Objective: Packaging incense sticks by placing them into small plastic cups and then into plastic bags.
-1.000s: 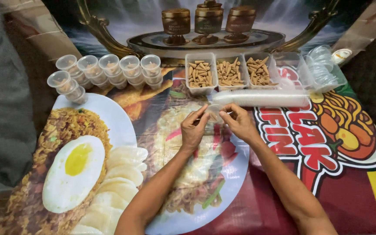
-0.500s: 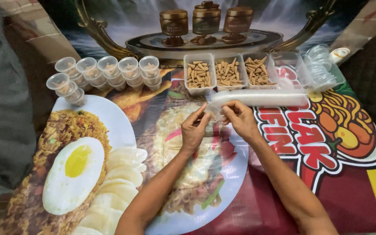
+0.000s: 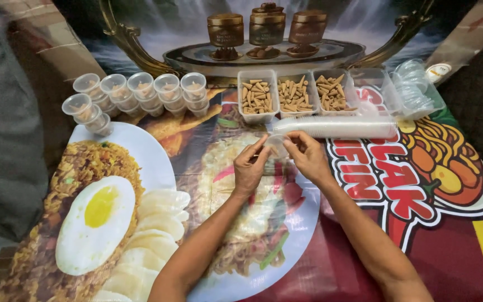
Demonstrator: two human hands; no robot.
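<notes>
My left hand (image 3: 251, 166) and my right hand (image 3: 309, 156) meet over the printed table cover, pinching a small clear plastic cup (image 3: 276, 145) between their fingertips. Just behind them lies a long sleeve of stacked clear cups (image 3: 336, 127) on its side. Three clear trays hold small brown cone-shaped pieces: left tray (image 3: 257, 98), middle tray (image 3: 293, 96), right tray (image 3: 331, 94). What the small cup contains is hidden by my fingers.
Several lidded small cups (image 3: 141, 92) stand stacked in rows at the back left. A clear box of round lids (image 3: 415, 92) sits at the back right beside an empty clear tray (image 3: 374, 84). The cover is a banner printed with food pictures (image 3: 96, 212). A grey-clothed person (image 3: 1, 128) stands at the left.
Both hands have stayed together at the same spot, fingers shifting slightly around the small cup. Nothing else has moved.
</notes>
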